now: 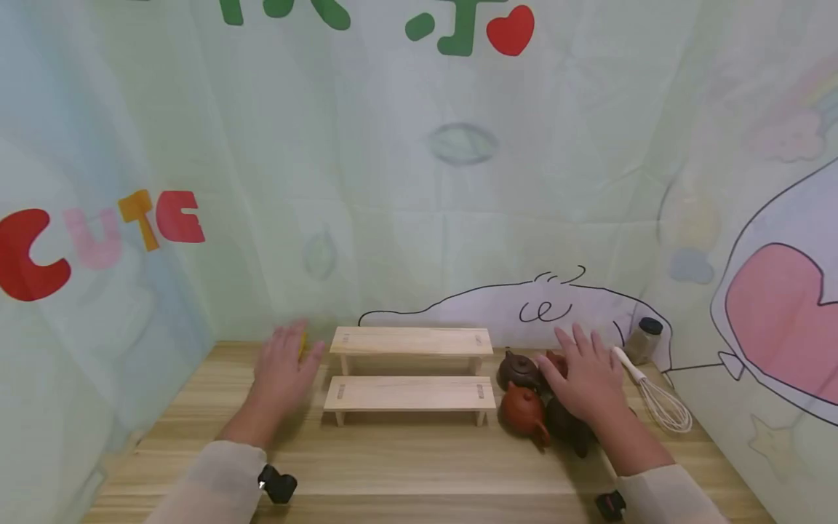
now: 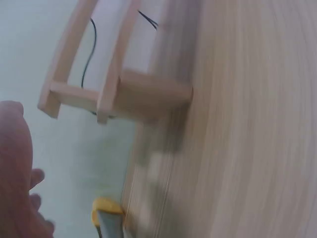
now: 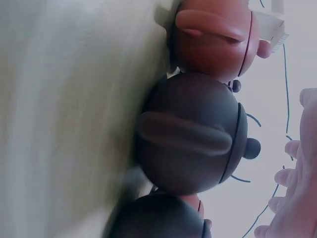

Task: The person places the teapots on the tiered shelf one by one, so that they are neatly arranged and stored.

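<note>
My left hand (image 1: 283,371) is spread over the table's left side, its fingers extended and nothing in it. Partly behind it is a yellow-topped object (image 2: 106,206) with a grey body; its kind is unclear. My right hand (image 1: 585,375) hovers with spread fingers above a cluster of clay teapots. In that cluster are a dark brown teapot (image 1: 519,371), a reddish teapot (image 1: 522,411) and a dark teapot (image 3: 190,134) with its handle towards the right wrist camera. Another reddish teapot (image 1: 556,360) is mostly hidden by the right hand. Between the hands stands a two-step wooden rack (image 1: 411,393).
Right of the teapots lies a whisk (image 1: 657,397) with a white handle. A jar (image 1: 644,340) with a black lid stands at the back right corner. A printed cloth backdrop (image 1: 393,218) borders the wooden table (image 1: 406,466) at the back and sides.
</note>
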A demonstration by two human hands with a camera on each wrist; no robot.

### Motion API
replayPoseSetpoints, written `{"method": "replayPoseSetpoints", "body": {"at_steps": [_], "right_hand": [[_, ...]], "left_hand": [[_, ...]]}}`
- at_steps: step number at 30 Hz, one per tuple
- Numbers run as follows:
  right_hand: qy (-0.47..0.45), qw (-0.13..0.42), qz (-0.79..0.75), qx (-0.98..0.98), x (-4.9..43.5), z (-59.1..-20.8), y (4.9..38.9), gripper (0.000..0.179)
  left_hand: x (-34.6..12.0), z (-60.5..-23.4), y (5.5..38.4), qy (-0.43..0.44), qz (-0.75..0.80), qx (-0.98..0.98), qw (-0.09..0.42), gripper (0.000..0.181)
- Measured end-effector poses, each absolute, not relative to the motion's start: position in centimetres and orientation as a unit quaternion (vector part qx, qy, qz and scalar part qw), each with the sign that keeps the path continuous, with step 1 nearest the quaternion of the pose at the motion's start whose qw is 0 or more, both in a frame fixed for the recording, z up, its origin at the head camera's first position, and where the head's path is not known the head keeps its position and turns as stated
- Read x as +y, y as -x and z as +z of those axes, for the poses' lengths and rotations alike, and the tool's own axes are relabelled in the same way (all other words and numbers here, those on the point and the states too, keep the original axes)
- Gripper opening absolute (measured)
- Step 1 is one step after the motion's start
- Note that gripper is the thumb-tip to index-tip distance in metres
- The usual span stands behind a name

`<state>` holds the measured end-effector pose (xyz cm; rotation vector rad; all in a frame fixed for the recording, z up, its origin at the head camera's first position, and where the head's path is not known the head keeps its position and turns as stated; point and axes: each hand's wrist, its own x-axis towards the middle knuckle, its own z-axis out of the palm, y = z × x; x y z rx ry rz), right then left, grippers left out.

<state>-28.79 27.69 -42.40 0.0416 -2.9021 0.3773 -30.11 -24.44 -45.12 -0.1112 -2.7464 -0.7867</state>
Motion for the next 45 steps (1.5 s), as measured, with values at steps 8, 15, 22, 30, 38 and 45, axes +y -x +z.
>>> {"method": "replayPoseSetpoints", "body": {"at_steps": [8, 15, 22, 30, 38, 45], "right_hand": [[-0.042, 0.139, 0.141, -0.979, 29.5, -42.9, 26.6, 0.075], [-0.083, 0.212, 0.167, -0.959, 31.5, -42.9, 25.4, 0.050], [-0.084, 0.230, 0.204, -0.948, 33.1, -43.5, 23.9, 0.052], [-0.036, 0.137, 0.234, -0.962, 35.0, -43.6, 22.8, 0.068], [-0.014, 0.087, 0.227, -0.970, 35.9, -44.2, 22.4, 0.076], [-0.003, 0.055, 0.236, -0.970, 37.2, -45.0, 22.2, 0.081]], "left_hand": [[-22.0, -44.6, 29.2, 0.009, -0.439, -0.897, 0.054, 0.083], [-20.5, -45.5, 29.3, -0.009, -0.558, -0.829, -0.030, 0.083], [-20.2, -47.0, 30.0, -0.015, -0.647, -0.760, -0.062, 0.081], [-20.7, -47.8, 29.4, 0.007, -0.645, -0.760, -0.077, 0.072], [-21.3, -48.7, 29.0, 0.013, -0.638, -0.763, -0.101, 0.072], [-21.4, -49.2, 28.9, -0.003, -0.651, -0.750, -0.115, 0.064]]}}
